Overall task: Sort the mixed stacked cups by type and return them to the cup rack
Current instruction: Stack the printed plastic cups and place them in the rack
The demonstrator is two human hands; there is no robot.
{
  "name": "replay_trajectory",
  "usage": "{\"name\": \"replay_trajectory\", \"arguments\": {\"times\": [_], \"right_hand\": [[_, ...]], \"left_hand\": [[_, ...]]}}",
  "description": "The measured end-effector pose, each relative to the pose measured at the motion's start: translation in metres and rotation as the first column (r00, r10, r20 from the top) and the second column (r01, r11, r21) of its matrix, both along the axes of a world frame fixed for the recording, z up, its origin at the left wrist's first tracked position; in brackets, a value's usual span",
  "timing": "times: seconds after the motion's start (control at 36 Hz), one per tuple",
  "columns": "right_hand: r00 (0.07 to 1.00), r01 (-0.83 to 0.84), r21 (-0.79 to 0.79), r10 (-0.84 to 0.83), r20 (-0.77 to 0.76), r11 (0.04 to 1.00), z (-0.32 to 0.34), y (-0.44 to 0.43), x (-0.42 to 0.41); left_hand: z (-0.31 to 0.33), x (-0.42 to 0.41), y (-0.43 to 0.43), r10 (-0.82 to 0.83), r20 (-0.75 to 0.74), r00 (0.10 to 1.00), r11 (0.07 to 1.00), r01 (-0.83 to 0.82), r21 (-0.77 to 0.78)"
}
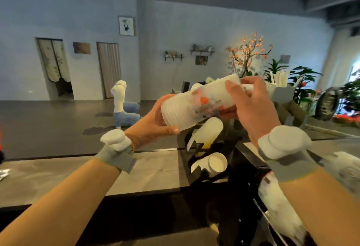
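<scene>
- I have the stack of cups [196, 105] gripped from both ends, lifted in the air above the cup rack [196, 169] and tilted, its far end higher and to the right.
- My left hand [153, 121] cups the near, wide end: the thumb presses under the ribbed white rim cup and the fingers wrap behind it.
- My right hand [251, 105] is curled over the far end of the stack, thumb on the near side and fingers over the top, clamped on the cups there.
- The middle of the stack shows a printed cup with orange and blue marks; the end cup in my left hand is plain ribbed white.
- Directly below the stack, the black rack holds a tilted white cup column [208, 130] and, lower, another white cup [214, 164] lying with its mouth toward me.
- The rack sits on a dark counter [148, 169] that runs across the view.
- Both my wrists wear grey bands with white pods.
- Beyond the counter, on the floor, stands a white and blue alpaca toy [122, 105]; a blossom tree [249, 54] and green plants [303, 76] stand to the right.
</scene>
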State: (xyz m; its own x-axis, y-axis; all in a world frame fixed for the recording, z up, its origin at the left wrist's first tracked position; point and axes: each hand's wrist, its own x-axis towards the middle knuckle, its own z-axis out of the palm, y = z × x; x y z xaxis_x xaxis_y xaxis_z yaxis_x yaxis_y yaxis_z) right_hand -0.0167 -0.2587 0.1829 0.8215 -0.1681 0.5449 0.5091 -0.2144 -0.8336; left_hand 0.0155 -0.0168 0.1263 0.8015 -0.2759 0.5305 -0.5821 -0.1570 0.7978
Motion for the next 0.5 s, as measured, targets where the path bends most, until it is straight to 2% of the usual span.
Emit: {"name": "replay_trajectory", "arguments": {"times": [0.08,0.22,0.39,0.5], "right_hand": [[0.995,0.079,-0.069,-0.075,0.071,0.994,0.035,-0.001,0.018],[0.979,0.186,-0.132,-0.171,0.113,0.974,0.079,-0.001,0.051],[0.959,0.275,-0.14,-0.261,0.114,0.951,0.102,-0.003,0.094],[0.955,0.286,-0.156,-0.269,0.124,0.945,0.107,-0.004,0.12]], "left_hand": [[0.026,0.033,-0.003,-0.057,0.033,0.998,0.987,0.051,0.154],[0.063,0.09,-0.021,0.041,0.202,0.979,0.952,-0.099,0.289],[0.085,0.156,-0.028,0.013,0.179,0.984,0.916,-0.084,0.393],[0.091,0.192,-0.029,0.044,0.196,0.98,0.906,-0.122,0.406]]}}
